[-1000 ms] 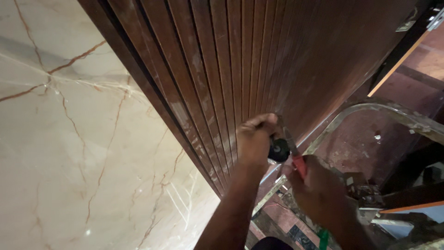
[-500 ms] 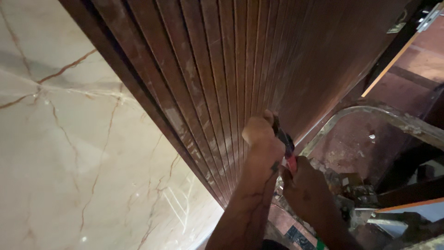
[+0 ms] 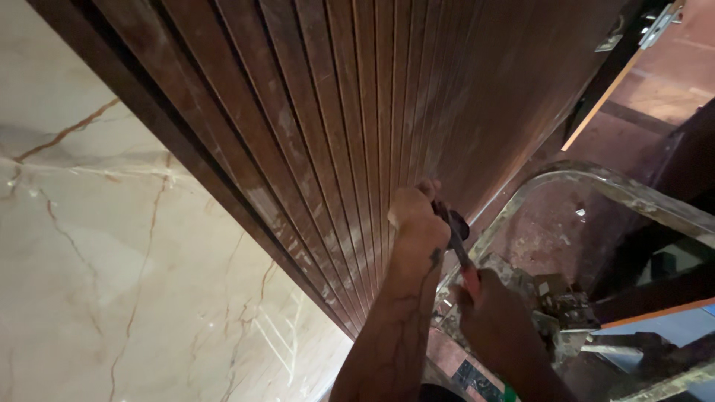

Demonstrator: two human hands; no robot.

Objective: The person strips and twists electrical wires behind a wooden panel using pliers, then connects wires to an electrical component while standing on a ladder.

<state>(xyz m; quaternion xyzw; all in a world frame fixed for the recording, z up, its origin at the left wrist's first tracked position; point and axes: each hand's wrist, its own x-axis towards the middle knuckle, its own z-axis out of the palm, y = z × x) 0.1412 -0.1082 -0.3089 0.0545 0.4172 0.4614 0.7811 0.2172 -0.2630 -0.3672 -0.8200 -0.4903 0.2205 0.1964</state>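
Head view: hammer sits just right of centre, its long axis running from the dark head at about 11 o'clock down to the red grip at about 5 o'clock, the head pointing up toward the fluted brown wall panel. Right hand is wrapped tight around the red grip at the lower end. Left hand is curled into a narrow pinch against the panel's ribs, just beside the hammer head at its 9 o'clock; whatever it pinches is too small to tell. Marble-look wall fills the 8 o'clock side, and a paint-spattered ladder frame curves at 3 o'clock. Compared with half a second ago, both hands and the hammer lie in nearly the same place against the panel, the left hand a touch higher.
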